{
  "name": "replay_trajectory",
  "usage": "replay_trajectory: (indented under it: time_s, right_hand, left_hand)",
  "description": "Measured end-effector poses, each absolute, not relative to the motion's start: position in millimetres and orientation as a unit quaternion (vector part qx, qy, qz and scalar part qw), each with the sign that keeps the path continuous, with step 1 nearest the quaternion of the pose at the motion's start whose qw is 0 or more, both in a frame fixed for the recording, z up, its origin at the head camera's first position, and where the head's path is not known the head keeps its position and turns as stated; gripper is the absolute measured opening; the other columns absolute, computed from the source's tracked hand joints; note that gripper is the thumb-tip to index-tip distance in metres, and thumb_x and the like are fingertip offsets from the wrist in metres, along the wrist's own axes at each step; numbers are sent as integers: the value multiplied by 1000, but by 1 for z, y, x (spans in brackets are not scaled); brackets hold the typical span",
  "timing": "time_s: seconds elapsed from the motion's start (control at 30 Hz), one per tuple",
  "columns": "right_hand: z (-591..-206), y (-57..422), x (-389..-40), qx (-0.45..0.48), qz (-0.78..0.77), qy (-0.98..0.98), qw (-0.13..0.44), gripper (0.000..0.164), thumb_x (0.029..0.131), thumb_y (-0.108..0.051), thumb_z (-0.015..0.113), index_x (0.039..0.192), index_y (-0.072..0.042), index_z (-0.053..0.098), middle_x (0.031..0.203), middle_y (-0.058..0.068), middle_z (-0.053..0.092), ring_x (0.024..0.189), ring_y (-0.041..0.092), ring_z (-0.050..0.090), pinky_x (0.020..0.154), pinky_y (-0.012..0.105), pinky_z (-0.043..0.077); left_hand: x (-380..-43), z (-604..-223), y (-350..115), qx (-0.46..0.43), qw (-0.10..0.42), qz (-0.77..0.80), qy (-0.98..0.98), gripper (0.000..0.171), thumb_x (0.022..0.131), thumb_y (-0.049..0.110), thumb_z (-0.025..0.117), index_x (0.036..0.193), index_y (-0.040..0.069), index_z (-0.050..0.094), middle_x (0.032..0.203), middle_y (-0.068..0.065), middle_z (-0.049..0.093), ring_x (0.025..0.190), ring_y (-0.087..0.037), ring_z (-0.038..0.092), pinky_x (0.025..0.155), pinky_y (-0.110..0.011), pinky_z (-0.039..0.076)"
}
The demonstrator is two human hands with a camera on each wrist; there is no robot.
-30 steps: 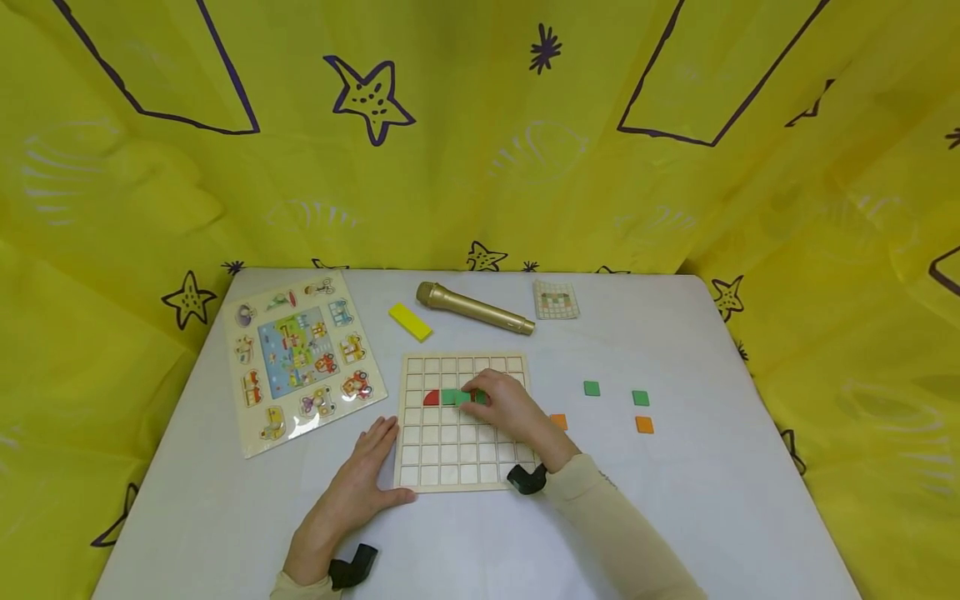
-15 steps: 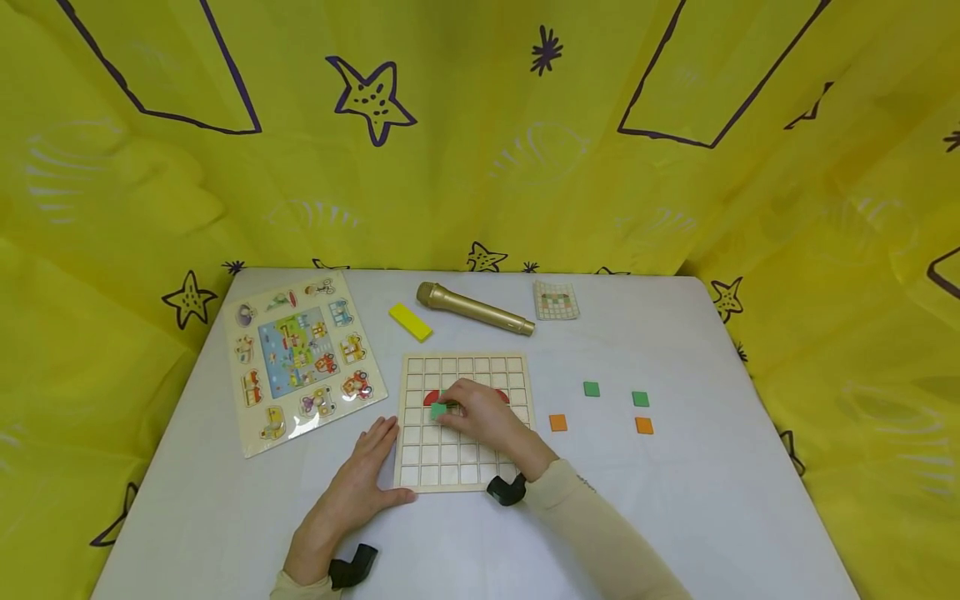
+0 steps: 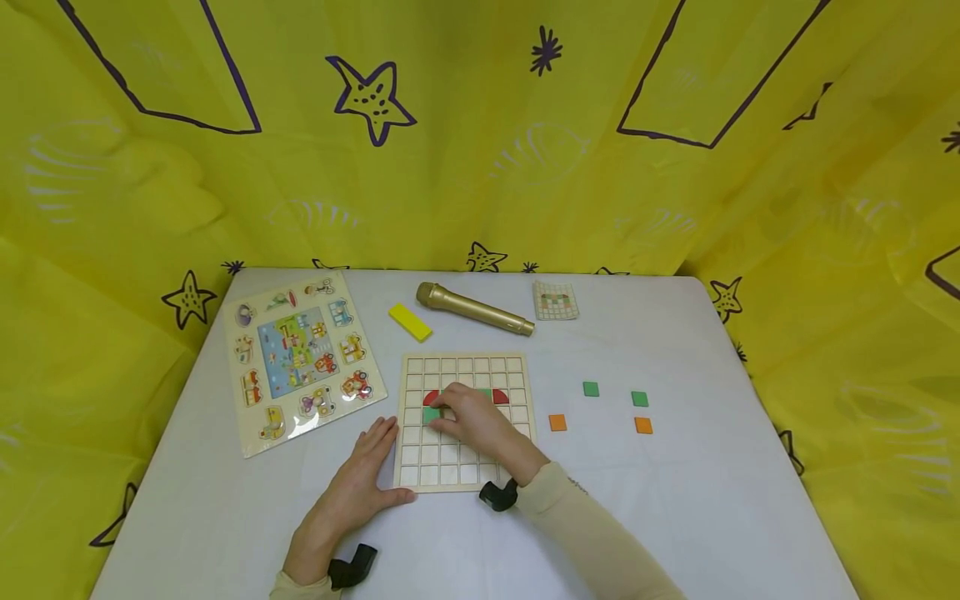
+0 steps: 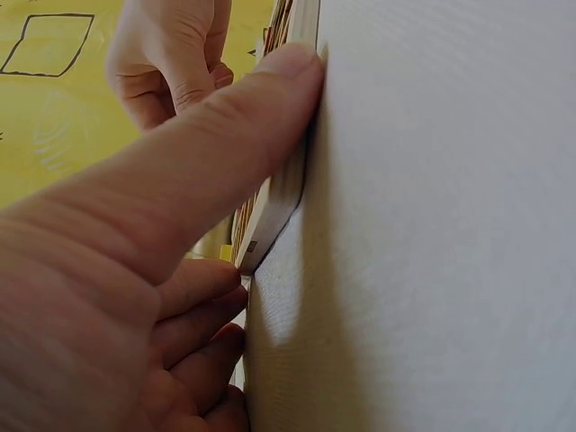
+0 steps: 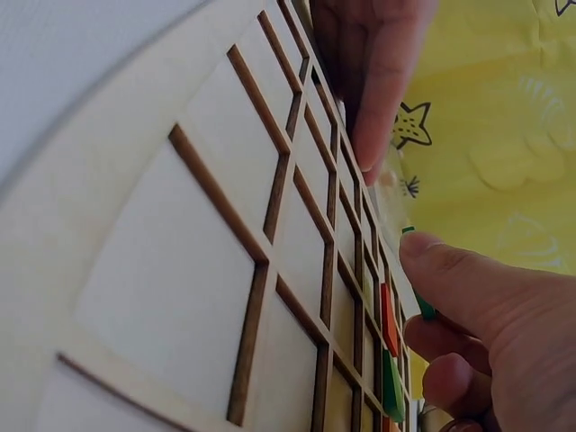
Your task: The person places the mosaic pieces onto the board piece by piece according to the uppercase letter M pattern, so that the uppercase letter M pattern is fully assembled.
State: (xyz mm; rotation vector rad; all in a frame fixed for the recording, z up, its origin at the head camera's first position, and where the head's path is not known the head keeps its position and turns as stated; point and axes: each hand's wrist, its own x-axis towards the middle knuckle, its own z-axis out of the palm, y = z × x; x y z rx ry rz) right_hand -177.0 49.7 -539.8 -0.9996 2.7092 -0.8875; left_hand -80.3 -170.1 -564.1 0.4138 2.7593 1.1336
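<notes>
A wooden grid board (image 3: 450,475) lies on the table. My right hand (image 3: 476,421) is over its left-middle part and pinches a green square tile (image 3: 431,415) between thumb and fingers; the right wrist view also shows this green tile (image 5: 425,306) standing on edge close to the board. Behind the fingers a red rounded piece (image 3: 430,398) sits in the grid, and another red rounded piece (image 3: 501,397) is to the right, beside a green tile (image 3: 486,393). The hand hides the cells between. My left hand (image 3: 356,487) rests at the board's near left corner, thumb (image 4: 270,90) against its front edge.
Two green tiles (image 3: 591,389) and two orange tiles (image 3: 557,422) lie right of the board. Behind it are a gold microphone (image 3: 476,309), a yellow block (image 3: 410,322) and a small pattern card (image 3: 557,301). A picture puzzle (image 3: 367,400) lies at the left.
My right hand has moved left across the board with the green tile, uncovering the right red piece. The held tile has come to below the left red piece. The left hand has stayed still.
</notes>
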Motion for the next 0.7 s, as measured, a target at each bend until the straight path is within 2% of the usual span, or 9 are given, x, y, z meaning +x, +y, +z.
replay_trajectory:
  time_s: [0.3,0.7]
  right_hand:
    - [-541,47,-175,-325,-270,905,46,27,88,-29,74,106,-8,71,99,-2,62,84,10,58,78,21,51]
    - [-545,45,-175,-324,-274,905,41,27,87,-26,75,105,-6,71,96,-1,62,81,9,57,75,19,51]
  left_hand:
    - [-81,-563,-170,130,82,372,915,105,67,31,90,149,-5,33,157,-14,26,146,-29,13,117,-48,13]
    - [-81,-563,-169,129,76,373,916,105,66,30,90,148,-5,35,157,-15,28,146,-31,15,117,-49,14]
